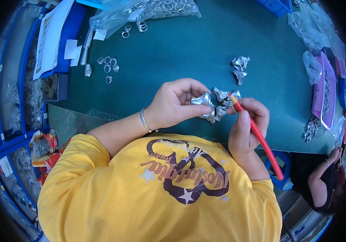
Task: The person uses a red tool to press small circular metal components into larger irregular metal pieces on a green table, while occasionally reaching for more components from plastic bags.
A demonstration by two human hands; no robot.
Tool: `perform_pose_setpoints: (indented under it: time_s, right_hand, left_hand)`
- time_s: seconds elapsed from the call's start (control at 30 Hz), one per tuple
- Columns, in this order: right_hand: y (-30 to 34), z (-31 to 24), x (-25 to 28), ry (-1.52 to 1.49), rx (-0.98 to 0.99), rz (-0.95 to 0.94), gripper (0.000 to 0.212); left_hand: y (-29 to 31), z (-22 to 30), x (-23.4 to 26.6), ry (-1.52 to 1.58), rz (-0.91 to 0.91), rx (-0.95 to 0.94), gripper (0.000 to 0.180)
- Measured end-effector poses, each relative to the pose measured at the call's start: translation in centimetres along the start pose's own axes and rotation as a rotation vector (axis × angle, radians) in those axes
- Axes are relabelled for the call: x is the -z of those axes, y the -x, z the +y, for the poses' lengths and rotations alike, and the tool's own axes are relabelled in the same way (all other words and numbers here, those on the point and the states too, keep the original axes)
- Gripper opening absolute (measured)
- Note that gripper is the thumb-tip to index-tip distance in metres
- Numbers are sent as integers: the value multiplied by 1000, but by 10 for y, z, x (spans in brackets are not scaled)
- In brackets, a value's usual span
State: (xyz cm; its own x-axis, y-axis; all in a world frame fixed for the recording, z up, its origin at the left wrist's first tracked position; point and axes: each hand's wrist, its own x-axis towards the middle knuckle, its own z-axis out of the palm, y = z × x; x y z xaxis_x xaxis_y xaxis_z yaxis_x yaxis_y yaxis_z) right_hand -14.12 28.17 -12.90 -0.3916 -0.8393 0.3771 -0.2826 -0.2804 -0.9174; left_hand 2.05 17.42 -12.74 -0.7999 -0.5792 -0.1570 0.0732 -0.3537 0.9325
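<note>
My left hand (179,101) is closed on a shiny silver metal casting (200,99), pinched between thumb and fingers near the table's front edge. My right hand (248,127) grips a thick red pencil (263,146) with a tan tip, which slants up toward the left. Its tip hovers over or touches a small cluster of silver metal castings (221,95) lying between my hands; which of the two I cannot tell. Farther back on the right, another little group of similar castings (240,69) rests on the green tabletop (160,52).
Several silver rings (107,60) lie at the left, with a few more rings (125,34) behind them. A clear bag of rings (169,9) sits at the back. On the right stands a pink basket (320,86); beyond it, another person's arm (320,177) shows.
</note>
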Motion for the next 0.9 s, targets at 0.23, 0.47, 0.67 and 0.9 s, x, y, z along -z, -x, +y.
perform_pose_setpoints:
  time_s: [0.23,0.47,0.67,0.9]
  right_hand:
    - [-3,-2,1,20,210,-63,9]
    - [-1,1,-2,0,215,-24,10]
    - [-1,0,-2,10,208,-21,10]
    - [-2,-3,0,36,264,-98,12]
  left_hand:
    - [-2,-2,-3,-21,-1,-65,37]
    - [-1,0,-2,266,29,140,33]
    - [0,-1,-1,259,12,196,31]
    - [2,-3,-2,195,-1,155,34]
